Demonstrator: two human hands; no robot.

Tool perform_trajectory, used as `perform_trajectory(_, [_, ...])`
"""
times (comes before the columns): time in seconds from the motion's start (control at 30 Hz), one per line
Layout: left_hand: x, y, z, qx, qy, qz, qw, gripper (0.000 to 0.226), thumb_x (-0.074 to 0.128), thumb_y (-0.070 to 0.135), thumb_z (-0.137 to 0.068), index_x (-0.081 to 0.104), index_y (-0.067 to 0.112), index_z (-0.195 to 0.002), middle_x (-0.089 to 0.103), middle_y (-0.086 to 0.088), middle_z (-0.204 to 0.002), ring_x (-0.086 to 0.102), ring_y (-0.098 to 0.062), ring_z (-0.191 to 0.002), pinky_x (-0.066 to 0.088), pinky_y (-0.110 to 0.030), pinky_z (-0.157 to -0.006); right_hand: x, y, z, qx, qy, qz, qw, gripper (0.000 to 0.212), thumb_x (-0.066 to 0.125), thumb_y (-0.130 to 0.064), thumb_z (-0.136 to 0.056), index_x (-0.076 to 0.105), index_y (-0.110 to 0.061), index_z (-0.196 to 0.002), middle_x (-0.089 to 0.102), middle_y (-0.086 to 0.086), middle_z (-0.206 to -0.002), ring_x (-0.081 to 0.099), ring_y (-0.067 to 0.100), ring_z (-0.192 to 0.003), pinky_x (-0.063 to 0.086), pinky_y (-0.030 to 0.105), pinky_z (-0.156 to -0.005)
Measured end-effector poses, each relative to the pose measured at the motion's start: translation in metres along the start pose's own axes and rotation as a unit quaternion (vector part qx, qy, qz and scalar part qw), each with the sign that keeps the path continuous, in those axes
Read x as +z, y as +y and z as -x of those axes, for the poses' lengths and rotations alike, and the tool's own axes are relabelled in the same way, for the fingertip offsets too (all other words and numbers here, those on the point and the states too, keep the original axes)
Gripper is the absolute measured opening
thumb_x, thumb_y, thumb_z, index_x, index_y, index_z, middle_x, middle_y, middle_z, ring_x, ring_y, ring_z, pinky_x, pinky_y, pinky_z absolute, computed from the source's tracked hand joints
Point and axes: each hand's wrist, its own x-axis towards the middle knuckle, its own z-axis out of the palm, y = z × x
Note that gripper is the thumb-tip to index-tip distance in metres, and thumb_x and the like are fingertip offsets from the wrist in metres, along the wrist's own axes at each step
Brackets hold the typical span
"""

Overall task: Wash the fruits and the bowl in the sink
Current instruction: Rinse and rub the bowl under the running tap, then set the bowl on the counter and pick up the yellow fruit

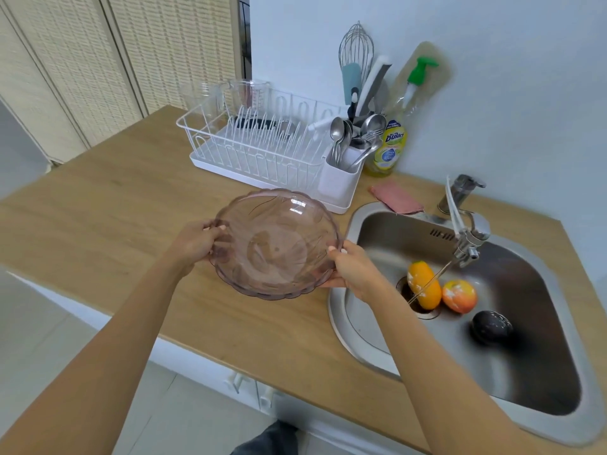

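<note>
I hold a clear pinkish glass bowl (pixel 276 244) with a scalloped rim over the wooden counter, just left of the sink, tilted toward me. My left hand (pixel 193 243) grips its left rim and my right hand (pixel 353 269) grips its right rim. The bowl holds nothing. In the steel sink (pixel 525 372) lie three fruits: a yellow-orange mango (pixel 427 292) over the drain, an orange-red apple (pixel 460 295) beside it, and a dark avocado (pixel 491 326) to the right. A thin stream of water runs from the tap (pixel 468 244) toward the drain.
A white dish rack (pixel 259 149) with a cutlery holder (pixel 341 178) stands behind the bowl. A yellow dish soap bottle (pixel 389 152) and a pink cloth (pixel 395 197) sit behind the sink. The wooden counter (pixel 108 218) stretches to the left.
</note>
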Motion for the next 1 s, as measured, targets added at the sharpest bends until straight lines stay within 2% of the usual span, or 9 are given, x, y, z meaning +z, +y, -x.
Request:
perform_trajectory(0.1, [-0.004, -0.002, 0.000, 0.002, 0.000, -0.014, 1.000, 0.018, 0.046, 0.012, -0.100, 0.057, 0.007, -0.113, 0.068, -0.012, -0.088, 0.066, -0.012, -0.047, 0.050, -0.022, -0.040, 0.003, 0.003, -0.006, 0.012, -0.004, 0.003, 1.000, 0.033, 0.040, -0.019, -0.103, 0.047, -0.010, -0.134, 0.061, 0.017, -0.125, 0.069, 0.034, -0.098, 0.059, 0.031, -0.055])
perform_trajectory(0.27, [-0.005, -0.008, 0.004, -0.004, 0.002, -0.029, 1.000, 0.017, 0.045, 0.008, -0.100, 0.057, 0.007, -0.110, 0.066, -0.015, -0.091, 0.064, -0.009, -0.043, 0.046, -0.018, -0.037, 0.005, 0.009, -0.008, 0.029, -0.008, 0.001, 1.000, 0.035, 0.041, -0.021, -0.103, 0.047, -0.009, -0.135, 0.062, 0.016, -0.124, 0.070, 0.031, -0.094, 0.059, 0.030, -0.055])
perform_trajectory(0.47, [-0.006, -0.009, 0.001, -0.002, 0.032, -0.049, 0.998, 0.017, 0.048, 0.010, -0.098, 0.061, 0.011, -0.111, 0.065, -0.002, -0.081, 0.060, -0.003, -0.044, 0.046, -0.019, -0.041, 0.008, 0.011, -0.008, 0.025, -0.008, -0.008, 1.000, 0.038, 0.043, -0.024, -0.103, 0.045, -0.009, -0.137, 0.060, 0.015, -0.128, 0.068, 0.032, -0.099, 0.059, 0.031, -0.056])
perform_trajectory(0.6, [-0.002, -0.006, 0.004, -0.011, 0.031, -0.051, 0.998, 0.015, 0.048, 0.008, -0.099, 0.059, 0.008, -0.109, 0.064, -0.006, -0.083, 0.059, -0.002, -0.039, 0.048, -0.018, -0.037, 0.007, 0.010, -0.004, 0.028, -0.013, -0.014, 0.999, 0.040, 0.044, -0.028, -0.102, 0.046, -0.008, -0.137, 0.064, 0.017, -0.120, 0.071, 0.027, -0.085, 0.060, 0.030, -0.056])
perform_trajectory(0.67, [-0.003, -0.005, 0.005, -0.005, 0.038, -0.072, 0.997, 0.019, 0.049, 0.012, -0.099, 0.058, 0.005, -0.113, 0.066, -0.012, -0.093, 0.065, -0.010, -0.052, 0.052, -0.025, -0.046, 0.003, 0.011, 0.000, 0.026, -0.014, -0.010, 1.000, 0.042, 0.046, -0.031, -0.101, 0.046, -0.008, -0.137, 0.067, 0.018, -0.114, 0.072, 0.025, -0.080, 0.061, 0.030, -0.058])
perform_trajectory(0.77, [-0.002, 0.000, 0.007, 0.028, 0.078, -0.148, 0.986, 0.039, 0.057, 0.028, -0.094, 0.056, 0.003, -0.124, 0.063, -0.022, -0.119, 0.064, -0.037, -0.096, 0.051, -0.044, -0.080, -0.008, 0.016, 0.008, 0.025, -0.007, 0.005, 1.000, 0.046, 0.048, -0.038, -0.100, 0.044, -0.012, -0.137, 0.069, 0.019, -0.107, 0.074, 0.027, -0.078, 0.061, 0.030, -0.063])
perform_trajectory(0.83, [0.006, 0.010, 0.014, 0.046, 0.096, -0.206, 0.973, 0.052, 0.057, 0.035, -0.093, 0.049, 0.004, -0.134, 0.057, -0.019, -0.130, 0.057, -0.040, -0.115, 0.046, -0.047, -0.098, -0.022, 0.021, 0.015, 0.021, 0.001, 0.008, 1.000, 0.045, 0.049, -0.039, -0.099, 0.045, -0.012, -0.135, 0.070, 0.018, -0.103, 0.074, 0.026, -0.080, 0.061, 0.030, -0.064])
perform_trajectory(0.9, [0.017, 0.022, 0.021, 0.067, 0.120, -0.254, 0.957, 0.056, 0.053, 0.036, -0.094, 0.043, 0.006, -0.140, 0.050, -0.017, -0.138, 0.049, -0.036, -0.126, 0.039, -0.045, -0.106, -0.039, 0.027, 0.023, 0.017, 0.011, 0.009, 1.000, 0.042, 0.051, -0.037, -0.099, 0.048, -0.011, -0.132, 0.072, 0.016, -0.100, 0.074, 0.025, -0.083, 0.061, 0.029, -0.065])
perform_trajectory(1.0, [0.038, 0.040, 0.034, 0.102, 0.127, -0.265, 0.950, 0.050, 0.050, 0.034, -0.095, 0.048, 0.007, -0.138, 0.053, -0.012, -0.136, 0.050, -0.032, -0.125, 0.038, -0.040, -0.103, -0.068, 0.039, 0.034, 0.026, 0.039, 0.015, 0.999, 0.035, 0.052, -0.033, -0.099, 0.054, -0.011, -0.126, 0.073, 0.015, -0.097, 0.073, 0.024, -0.084, 0.061, 0.030, -0.069])
